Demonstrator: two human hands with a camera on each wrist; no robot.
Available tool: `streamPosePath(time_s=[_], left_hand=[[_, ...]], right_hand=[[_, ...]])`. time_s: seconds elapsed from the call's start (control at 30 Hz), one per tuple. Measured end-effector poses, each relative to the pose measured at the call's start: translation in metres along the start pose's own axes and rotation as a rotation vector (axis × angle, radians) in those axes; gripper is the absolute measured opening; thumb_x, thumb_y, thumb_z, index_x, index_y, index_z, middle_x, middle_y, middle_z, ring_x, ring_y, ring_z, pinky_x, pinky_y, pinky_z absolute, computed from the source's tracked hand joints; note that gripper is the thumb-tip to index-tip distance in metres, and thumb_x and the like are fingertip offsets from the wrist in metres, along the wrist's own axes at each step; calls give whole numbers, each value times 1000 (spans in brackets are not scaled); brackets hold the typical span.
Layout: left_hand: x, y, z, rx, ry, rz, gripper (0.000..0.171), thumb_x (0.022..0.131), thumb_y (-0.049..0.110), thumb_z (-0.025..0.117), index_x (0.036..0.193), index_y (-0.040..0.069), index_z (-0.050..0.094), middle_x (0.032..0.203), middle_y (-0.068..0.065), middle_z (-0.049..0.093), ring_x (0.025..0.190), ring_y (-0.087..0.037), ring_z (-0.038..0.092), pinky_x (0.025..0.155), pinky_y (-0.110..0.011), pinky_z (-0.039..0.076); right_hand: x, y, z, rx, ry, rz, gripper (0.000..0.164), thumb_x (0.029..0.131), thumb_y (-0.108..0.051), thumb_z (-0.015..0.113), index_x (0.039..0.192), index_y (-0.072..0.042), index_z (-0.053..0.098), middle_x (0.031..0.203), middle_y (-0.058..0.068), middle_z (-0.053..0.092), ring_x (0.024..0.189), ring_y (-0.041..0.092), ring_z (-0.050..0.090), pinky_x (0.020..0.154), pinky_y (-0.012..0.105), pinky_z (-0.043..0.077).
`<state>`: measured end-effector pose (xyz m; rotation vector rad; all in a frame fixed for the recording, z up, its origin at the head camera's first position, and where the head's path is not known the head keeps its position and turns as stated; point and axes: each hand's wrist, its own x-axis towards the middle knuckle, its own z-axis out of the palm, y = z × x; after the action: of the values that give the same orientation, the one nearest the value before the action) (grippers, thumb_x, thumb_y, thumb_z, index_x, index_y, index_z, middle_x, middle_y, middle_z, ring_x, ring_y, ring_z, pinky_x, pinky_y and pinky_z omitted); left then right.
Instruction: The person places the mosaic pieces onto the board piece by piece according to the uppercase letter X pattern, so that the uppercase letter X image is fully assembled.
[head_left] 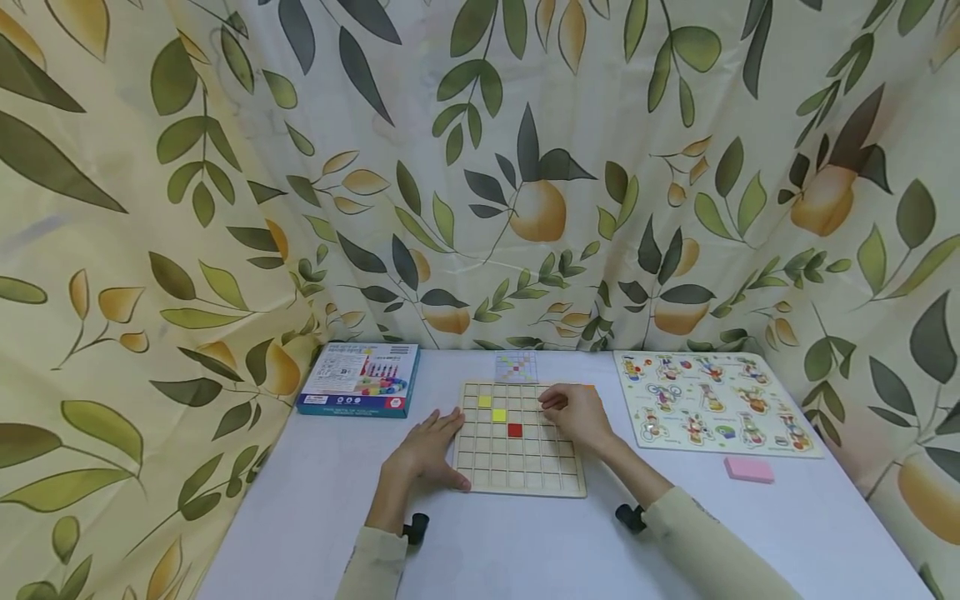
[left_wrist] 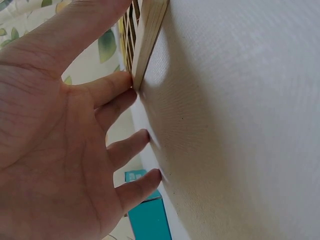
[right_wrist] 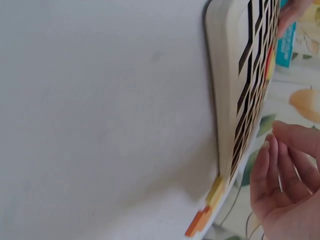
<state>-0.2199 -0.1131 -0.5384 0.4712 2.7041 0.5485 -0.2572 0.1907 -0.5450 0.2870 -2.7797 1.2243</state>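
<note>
A square wooden grid board point(head_left: 525, 479) lies on the table, with two yellow tiles point(head_left: 498, 415) and a red tile point(head_left: 514, 430) set diagonally in its cells. My left hand point(head_left: 427, 450) has its fingers spread beside the board's left edge, its thumb at the near left corner; in the left wrist view, fingertips touch the wooden edge. Over the board's far right part, my right hand point(head_left: 581, 417) curls its fingers, thumb and fingertips close together. No piece shows between them; a small one could be hidden. Orange pieces point(right_wrist: 200, 220) and a yellow piece point(right_wrist: 215, 190) lie past the board's corner.
Behind the board lies a small pattern card point(head_left: 516, 367). A teal-edged box point(head_left: 360, 379) stands at the back left. At the right are a picture puzzle board point(head_left: 716, 404) and a pink block point(head_left: 748, 469). A leaf-patterned curtain point(head_left: 525, 275) surrounds the table.
</note>
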Motion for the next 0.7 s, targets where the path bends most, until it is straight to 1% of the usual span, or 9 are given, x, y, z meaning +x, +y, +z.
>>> streamPosePath(time_s=[0.1, 0.27, 0.4, 0.57, 0.7], left_hand=[[-1, 1, -1, -6, -2, 0, 117, 69, 49, 95, 164, 17, 36, 171, -1, 29, 160, -34, 14, 126, -61, 18], [-1, 2, -1, -9, -6, 0, 117, 69, 49, 95, 164, 17, 35, 172, -1, 28, 161, -34, 13, 126, -62, 17], [-1, 1, -1, -2, -7, 4, 117, 69, 48, 95, 164, 17, 35, 172, -1, 28, 161, -34, 13, 126, -62, 17], [0, 0, -1, -1, -2, 12, 117, 68, 49, 95, 164, 17, 36, 172, -2, 29, 160, -35, 14, 126, -62, 18], [1, 0, 0, -5, 1, 12, 117, 68, 48, 95, 164, 16, 36, 171, -2, 29, 160, -36, 15, 126, -62, 18]], right_hand=[[-2, 6, -8, -36, 27, -1, 16, 87, 0, 80, 102, -6, 79, 87, 0, 75, 80, 15, 70, 75, 34, 58], [-5, 14, -19, -68, 58, 38, 16, 87, -1, 79, 101, -7, 80, 85, 0, 74, 78, 15, 67, 73, 33, 54], [-7, 21, -25, -95, 75, 36, 16, 86, -1, 79, 101, -6, 80, 86, 3, 75, 79, 17, 68, 73, 36, 54], [-7, 30, -30, -139, 64, 56, 19, 85, -1, 80, 103, -6, 79, 95, 6, 78, 83, 20, 71, 76, 40, 59], [-7, 34, -33, -169, 42, 82, 23, 82, -1, 79, 104, -7, 79, 100, 7, 77, 84, 20, 70, 76, 40, 59]])
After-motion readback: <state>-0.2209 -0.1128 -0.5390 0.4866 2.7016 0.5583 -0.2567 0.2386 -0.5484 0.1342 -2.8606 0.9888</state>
